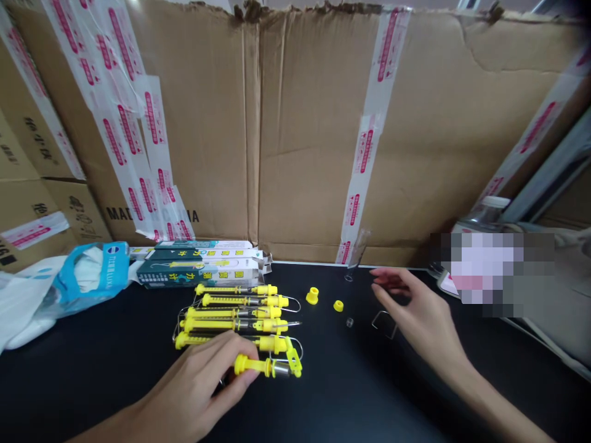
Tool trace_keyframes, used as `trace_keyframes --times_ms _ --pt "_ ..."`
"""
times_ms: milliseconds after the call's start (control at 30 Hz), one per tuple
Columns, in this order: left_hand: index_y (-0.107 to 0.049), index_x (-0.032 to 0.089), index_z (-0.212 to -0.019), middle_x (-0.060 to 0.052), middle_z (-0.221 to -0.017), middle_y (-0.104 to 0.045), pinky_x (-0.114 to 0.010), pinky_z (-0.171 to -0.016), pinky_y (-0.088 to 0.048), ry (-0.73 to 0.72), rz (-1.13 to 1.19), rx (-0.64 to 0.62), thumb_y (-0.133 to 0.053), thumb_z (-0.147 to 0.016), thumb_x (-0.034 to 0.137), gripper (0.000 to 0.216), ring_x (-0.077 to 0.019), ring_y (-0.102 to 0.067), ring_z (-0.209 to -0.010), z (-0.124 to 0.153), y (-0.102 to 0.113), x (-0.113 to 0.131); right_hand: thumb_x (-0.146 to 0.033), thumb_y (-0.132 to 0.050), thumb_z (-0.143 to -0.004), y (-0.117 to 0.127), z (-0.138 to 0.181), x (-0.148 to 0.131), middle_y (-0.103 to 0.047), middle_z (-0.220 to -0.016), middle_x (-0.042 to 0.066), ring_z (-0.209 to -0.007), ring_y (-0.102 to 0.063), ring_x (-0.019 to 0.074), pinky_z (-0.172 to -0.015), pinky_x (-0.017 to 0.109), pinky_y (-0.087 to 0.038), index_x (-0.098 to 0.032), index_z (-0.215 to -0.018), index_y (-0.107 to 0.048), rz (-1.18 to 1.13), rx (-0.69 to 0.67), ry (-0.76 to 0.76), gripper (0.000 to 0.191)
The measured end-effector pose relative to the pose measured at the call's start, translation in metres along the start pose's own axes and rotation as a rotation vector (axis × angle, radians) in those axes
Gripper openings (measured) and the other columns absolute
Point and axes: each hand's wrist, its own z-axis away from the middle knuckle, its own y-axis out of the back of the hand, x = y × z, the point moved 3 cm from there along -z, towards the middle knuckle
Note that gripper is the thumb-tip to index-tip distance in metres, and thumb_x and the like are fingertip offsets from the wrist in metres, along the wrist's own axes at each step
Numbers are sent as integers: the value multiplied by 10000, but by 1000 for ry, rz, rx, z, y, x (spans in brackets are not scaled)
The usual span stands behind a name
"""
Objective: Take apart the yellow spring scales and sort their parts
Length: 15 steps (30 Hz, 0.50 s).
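Note:
My left hand [203, 384] grips a yellow spring scale [270, 366] near the table's front, its fingers wrapped round the yellow end. Just behind it, several more yellow spring scales [235, 314] lie side by side in a row. My right hand [415, 307] hovers over the black table [346, 394] with fingers apart and nothing in them, above a small wire hook [384, 323]. Two loose yellow caps [313, 296] [338, 305] and a small clear piece [349, 322] lie between the hands.
Teal and white product boxes [198, 264] are stacked behind the scales. A blue and white plastic bag [69, 280] lies at the left. Taped cardboard cartons [300, 135] wall off the back. A clear bottle with a white lid [489, 212] stands at the right.

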Motion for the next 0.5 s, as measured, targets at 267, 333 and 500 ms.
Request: trace_keyframes --times_ms 267,333,500 --pt "-551 253 -1029 40 -899 -650 -187 -696 -482 -51 -20 20 -452 -1036 249 100 -112 -644 -786 3 -2 0 -176 -648 -859 -46 94 -106 -644 -1304 53 -1258 -566 191 -1055 306 -482 -248 -1377 -476 -110 -464 588 551" --pt "-549 249 -1024 38 -899 -649 -192 -706 -480 -69 -36 30 -443 -1044 259 108 -113 -646 -793 4 -4 0 -107 -594 -895 -54 99 -105 -693 -1204 40 -1188 -606 173 -1040 296 -493 -235 -1301 -531 -132 -485 625 430" --pt "-554 240 -1031 38 -881 -664 -213 -723 -475 -95 -150 135 -389 -1072 278 175 -115 -663 -788 3 -2 2 -98 -573 -943 -50 90 -95 -709 -1034 14 -1032 -654 157 -905 246 -546 -245 -1085 -614 -184 -398 570 208"
